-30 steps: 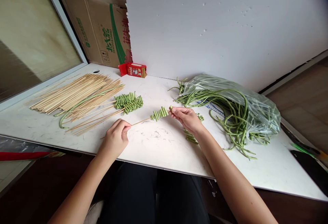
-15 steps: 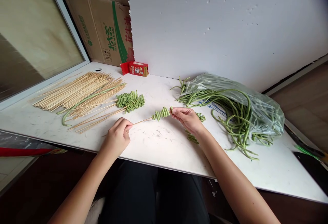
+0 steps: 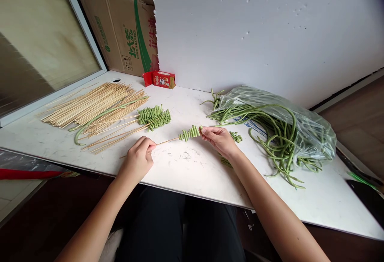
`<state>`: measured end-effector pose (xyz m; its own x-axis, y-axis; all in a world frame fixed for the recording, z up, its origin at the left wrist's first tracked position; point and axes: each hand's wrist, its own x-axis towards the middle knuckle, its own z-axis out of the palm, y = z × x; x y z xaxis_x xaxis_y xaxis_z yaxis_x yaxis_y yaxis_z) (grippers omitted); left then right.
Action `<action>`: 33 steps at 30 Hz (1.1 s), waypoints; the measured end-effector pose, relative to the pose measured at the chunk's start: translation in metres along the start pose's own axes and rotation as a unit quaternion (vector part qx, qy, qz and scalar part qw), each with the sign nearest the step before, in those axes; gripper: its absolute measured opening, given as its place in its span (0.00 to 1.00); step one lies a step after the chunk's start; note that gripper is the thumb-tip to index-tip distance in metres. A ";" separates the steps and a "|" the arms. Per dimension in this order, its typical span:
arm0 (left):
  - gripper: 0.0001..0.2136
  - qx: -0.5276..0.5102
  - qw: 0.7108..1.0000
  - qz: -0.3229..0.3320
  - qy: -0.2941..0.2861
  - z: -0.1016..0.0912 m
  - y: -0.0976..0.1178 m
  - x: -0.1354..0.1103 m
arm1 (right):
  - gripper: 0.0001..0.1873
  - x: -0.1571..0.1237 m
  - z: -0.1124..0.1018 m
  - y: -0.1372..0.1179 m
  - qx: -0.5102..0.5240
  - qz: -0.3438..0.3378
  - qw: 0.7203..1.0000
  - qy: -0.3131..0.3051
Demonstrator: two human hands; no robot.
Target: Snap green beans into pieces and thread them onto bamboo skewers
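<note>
My left hand (image 3: 140, 154) is closed round a thin wooden skewer (image 3: 167, 141) that slants up to the right above the white table. Several short green bean pieces (image 3: 189, 133) are threaded crosswise near its far end. At that end my right hand (image 3: 219, 138) pinches a bean piece (image 3: 201, 128) between thumb and fingertips; the skewer's tip is hidden there. More cut pieces (image 3: 235, 137) lie on the table behind my right hand, partly covered by it. Left of centre, finished-looking bean skewers (image 3: 154, 117) rest in a cluster, their sticks pointing left.
A big pile of bare skewers (image 3: 87, 104) lies at the left with one long bean (image 3: 102, 114) across it. Long beans (image 3: 279, 134) spill from a clear plastic bag (image 3: 315, 134) at the right. A small red box (image 3: 163, 79) and a cardboard carton (image 3: 120, 34) stand at the back.
Both hands keep almost the same pose on the skewer and bean piece. The whole view has shifted slightly; nothing on the table has visibly moved.
</note>
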<state>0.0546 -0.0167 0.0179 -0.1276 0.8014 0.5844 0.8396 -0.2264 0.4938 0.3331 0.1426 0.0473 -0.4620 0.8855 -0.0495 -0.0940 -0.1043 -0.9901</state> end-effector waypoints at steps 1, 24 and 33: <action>0.10 -0.002 1.000 0.001 0.002 0.000 0.000 0.000 | 0.17 0.000 0.000 0.000 0.002 0.002 1.000 -0.002; 0.11 -0.007 1.000 0.000 -0.001 0.002 -0.001 0.000 | 0.17 0.003 -0.001 0.006 0.043 0.035 0.998 0.022; 0.13 -0.022 1.000 0.002 -0.008 0.003 -0.003 0.000 | 0.18 0.004 -0.004 0.007 -0.025 0.015 0.999 0.022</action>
<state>0.0538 -0.0151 0.0148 -0.1155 0.8091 0.5763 0.8155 -0.2540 0.5201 0.3344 0.1469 0.0399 -0.4245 0.9016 -0.0835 -0.0369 -0.1094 -0.9933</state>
